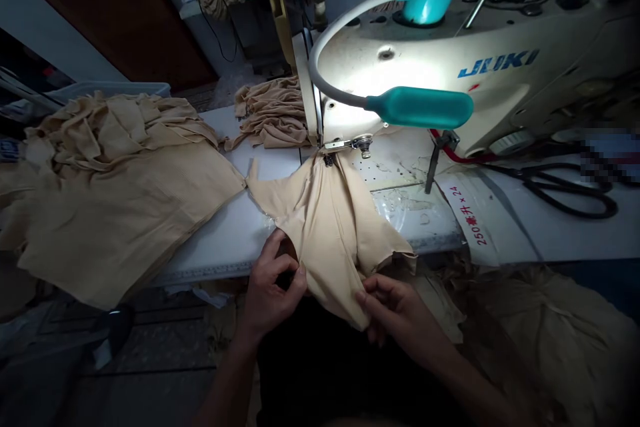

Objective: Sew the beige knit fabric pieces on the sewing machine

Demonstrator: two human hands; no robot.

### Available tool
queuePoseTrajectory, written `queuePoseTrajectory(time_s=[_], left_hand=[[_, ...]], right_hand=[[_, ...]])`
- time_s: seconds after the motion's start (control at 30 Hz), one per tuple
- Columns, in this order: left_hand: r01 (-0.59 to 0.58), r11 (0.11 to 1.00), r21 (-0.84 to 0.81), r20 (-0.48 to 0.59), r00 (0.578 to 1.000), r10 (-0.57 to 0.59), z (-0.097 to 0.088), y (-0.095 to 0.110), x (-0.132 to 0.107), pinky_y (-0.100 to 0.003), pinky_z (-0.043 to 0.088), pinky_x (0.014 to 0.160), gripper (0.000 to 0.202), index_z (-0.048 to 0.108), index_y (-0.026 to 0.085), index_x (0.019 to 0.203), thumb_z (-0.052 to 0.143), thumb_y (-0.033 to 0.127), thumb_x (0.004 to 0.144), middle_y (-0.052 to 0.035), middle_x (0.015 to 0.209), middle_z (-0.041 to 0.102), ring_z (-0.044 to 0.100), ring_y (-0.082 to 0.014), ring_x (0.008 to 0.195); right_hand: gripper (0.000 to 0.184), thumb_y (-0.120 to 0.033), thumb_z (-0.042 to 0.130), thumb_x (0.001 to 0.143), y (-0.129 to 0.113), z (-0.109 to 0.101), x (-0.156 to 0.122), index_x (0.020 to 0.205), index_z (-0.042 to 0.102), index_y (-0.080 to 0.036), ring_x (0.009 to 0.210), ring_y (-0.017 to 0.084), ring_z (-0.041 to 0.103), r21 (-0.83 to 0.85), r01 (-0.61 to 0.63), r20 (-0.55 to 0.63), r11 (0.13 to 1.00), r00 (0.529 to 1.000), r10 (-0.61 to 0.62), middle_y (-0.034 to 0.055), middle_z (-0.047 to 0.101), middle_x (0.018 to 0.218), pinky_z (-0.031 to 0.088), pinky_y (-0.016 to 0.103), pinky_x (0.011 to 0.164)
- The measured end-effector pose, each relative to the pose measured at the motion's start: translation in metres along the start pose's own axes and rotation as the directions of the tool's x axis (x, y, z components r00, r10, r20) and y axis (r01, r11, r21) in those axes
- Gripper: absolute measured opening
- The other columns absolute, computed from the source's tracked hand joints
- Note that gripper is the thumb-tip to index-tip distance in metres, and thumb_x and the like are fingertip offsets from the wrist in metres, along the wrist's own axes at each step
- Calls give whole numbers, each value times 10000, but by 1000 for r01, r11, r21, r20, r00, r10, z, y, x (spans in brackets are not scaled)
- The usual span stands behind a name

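A piece of beige fabric (325,233) hangs over the table's front edge, its far end gathered under the presser foot (329,159) of a sewing machine (425,67). On the fabric's left edge, my left hand (274,287) pinches the cloth between thumb and fingers. My right hand (395,310) grips the lower right part of the same fabric, thumb on top and fingers curled beneath. Between the two hands the cloth slopes down toward my lap. Folds hide part of its underside.
At left lies a large pile of beige fabric (140,193); a smaller heap (275,110) sits behind the needle. A teal lamp (420,107) lights the machine. Black-handled scissors (570,187) rest on the right. More cloth (565,327) is bundled below the table's right side.
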State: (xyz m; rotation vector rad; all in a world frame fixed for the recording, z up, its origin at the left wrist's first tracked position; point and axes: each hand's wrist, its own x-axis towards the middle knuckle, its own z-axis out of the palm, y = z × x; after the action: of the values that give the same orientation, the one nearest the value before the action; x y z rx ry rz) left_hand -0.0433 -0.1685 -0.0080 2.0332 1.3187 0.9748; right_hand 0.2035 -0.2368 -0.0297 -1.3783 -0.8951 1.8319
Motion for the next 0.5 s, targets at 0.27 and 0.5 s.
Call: queuePoseTrajectory(time_s=[0.27, 0.5], left_hand=[[-67, 995, 74, -43, 997, 70, 2, 1, -1, -412, 499, 1095, 190, 619, 184, 744, 637, 163, 932, -121, 1425, 571, 591, -284, 1337], [-122, 914, 388, -284, 927, 245, 17, 9, 12, -530, 511, 1131, 118, 627, 186, 881, 734, 148, 913, -135, 1256, 572, 578, -321, 1327]], right_hand=[[464, -676, 668, 951, 12, 4, -7, 843, 642, -225, 466, 130, 595, 38, 56, 63, 998, 996, -58, -26, 646, 557, 469, 238, 477], [454, -669, 686, 935, 35, -2, 4, 840, 640, -227, 464, 136, 587, 77, 30, 78, 997, 996, -36, -19, 662, 559, 449, 237, 478]])
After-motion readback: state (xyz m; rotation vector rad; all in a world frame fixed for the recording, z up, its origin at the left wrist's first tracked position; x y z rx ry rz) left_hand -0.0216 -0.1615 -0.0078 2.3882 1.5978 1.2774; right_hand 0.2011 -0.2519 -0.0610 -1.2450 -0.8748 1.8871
